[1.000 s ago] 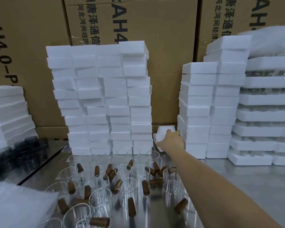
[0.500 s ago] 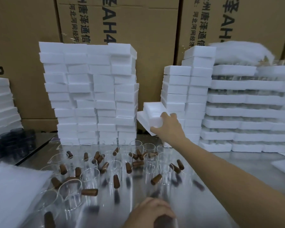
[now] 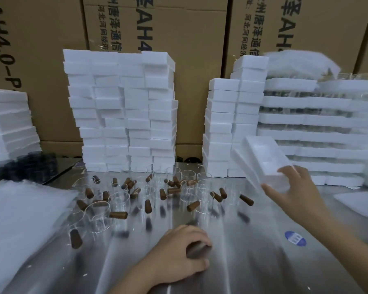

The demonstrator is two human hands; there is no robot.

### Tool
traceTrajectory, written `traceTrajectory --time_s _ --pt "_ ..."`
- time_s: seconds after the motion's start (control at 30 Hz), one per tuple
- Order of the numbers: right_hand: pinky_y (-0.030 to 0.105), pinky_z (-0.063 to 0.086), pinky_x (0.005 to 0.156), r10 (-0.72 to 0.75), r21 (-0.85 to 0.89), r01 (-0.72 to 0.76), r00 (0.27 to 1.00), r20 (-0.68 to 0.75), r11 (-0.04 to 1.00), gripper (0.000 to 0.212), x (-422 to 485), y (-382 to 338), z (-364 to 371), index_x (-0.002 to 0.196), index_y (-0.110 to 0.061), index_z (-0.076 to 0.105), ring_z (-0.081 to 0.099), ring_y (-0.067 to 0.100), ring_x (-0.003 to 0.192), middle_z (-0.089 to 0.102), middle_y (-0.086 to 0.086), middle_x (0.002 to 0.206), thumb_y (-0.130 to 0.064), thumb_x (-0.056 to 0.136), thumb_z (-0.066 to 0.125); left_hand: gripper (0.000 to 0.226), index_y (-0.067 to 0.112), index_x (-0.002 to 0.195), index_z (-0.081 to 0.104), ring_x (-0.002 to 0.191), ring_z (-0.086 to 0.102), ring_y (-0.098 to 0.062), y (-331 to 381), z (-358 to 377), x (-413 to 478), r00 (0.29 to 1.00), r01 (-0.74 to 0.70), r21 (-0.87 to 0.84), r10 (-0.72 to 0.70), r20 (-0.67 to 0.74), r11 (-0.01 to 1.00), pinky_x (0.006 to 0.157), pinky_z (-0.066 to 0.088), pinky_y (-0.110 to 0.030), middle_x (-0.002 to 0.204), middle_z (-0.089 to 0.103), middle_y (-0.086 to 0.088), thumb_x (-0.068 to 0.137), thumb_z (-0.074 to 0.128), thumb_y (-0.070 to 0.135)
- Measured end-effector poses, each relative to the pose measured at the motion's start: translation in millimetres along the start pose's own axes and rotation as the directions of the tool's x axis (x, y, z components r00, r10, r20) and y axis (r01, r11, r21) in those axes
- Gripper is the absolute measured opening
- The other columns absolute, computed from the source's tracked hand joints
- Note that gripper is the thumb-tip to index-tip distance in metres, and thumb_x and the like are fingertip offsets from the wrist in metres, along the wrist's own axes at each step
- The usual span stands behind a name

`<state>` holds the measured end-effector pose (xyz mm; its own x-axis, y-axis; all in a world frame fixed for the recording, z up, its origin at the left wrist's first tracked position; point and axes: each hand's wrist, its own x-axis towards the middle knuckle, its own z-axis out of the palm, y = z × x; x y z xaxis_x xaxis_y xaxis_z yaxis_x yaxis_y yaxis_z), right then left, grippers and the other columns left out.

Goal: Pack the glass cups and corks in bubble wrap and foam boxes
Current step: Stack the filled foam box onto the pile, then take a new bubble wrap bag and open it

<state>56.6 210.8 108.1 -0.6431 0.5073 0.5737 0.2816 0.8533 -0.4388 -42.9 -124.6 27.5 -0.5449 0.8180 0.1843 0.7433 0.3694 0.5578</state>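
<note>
Bare table (image 3: 253, 240) lies open close to me, centre and right. Ahead, cups (image 3: 187, 187) and corks (image 3: 192, 205) crowd the middle. Foam stacks (image 3: 123, 111) wall the back, with one gap between them; bubble wrap (image 3: 23, 219) covers my left.

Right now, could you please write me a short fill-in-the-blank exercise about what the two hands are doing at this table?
1. The right hand holds a white ____ box in the air.
2. The left hand grips a brown ____.
3. Loose corks lie among clear glass ____.
Missing words: foam; cork; cups.
</note>
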Motion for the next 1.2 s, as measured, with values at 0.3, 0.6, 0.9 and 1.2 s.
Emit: traceTrajectory --time_s 0.3,0.6,0.9,1.2 --pt "0.054 0.030 0.120 0.167 -0.284 -0.136 0.982 0.089 0.949 0.075 -27.6 25.5 8.9 0.150 -0.029 0.043 0.027 0.046 0.149 0.023 0.016 0.167 -0.059 0.086 0.070 0.042 0.045 0.129 0.066 0.130 0.046 0.012 3.6 2.4 -5.7 0.998 -0.017 0.021 0.018 -0.053 1.000 0.104 0.027 -0.005 0.136 0.054 0.032 0.089 0.070 0.057" --pt "0.028 0.038 0.112 -0.346 0.088 0.336 0.876 0.336 0.938 0.048 -113.8 -63.0 71.4 0.142 -0.042 0.050 0.043 0.010 0.138 0.046 -0.015 0.144 -0.057 0.097 0.057 0.020 0.033 0.109 0.077 0.112 0.059 0.001 -0.3 -11.2 -16.5 0.951 0.009 0.113 0.027 -0.308 0.994 0.103 0.047 -0.027 0.113 0.064 0.021 0.101 0.060 0.041" --pt "0.024 0.043 0.100 -0.369 0.159 0.334 0.828 0.423 0.929 0.031 -104.8 -47.6 81.1 0.118 -0.042 0.059 0.053 0.003 0.112 0.055 -0.023 0.117 -0.063 0.096 0.054 0.025 0.044 0.106 0.076 0.102 0.062 0.013 12.2 -88.0 -38.6 0.700 0.167 0.142 -0.016 -0.714 0.976 0.094 0.050 -0.025 0.107 0.071 0.035 0.094 0.056 0.054" --pt "0.031 0.045 0.101 -0.375 0.157 0.342 0.810 0.451 0.926 0.031 -105.6 -48.0 86.5 0.115 -0.042 0.058 0.054 0.008 0.113 0.055 -0.019 0.120 -0.065 0.096 0.050 0.072 0.014 0.162 0.042 0.148 0.045 -0.037 -102.5 -213.5 -157.8 0.474 0.865 0.167 -0.661 -0.582 0.474 0.114 0.039 -0.044 0.166 0.044 -0.015 0.104 0.059 0.053"
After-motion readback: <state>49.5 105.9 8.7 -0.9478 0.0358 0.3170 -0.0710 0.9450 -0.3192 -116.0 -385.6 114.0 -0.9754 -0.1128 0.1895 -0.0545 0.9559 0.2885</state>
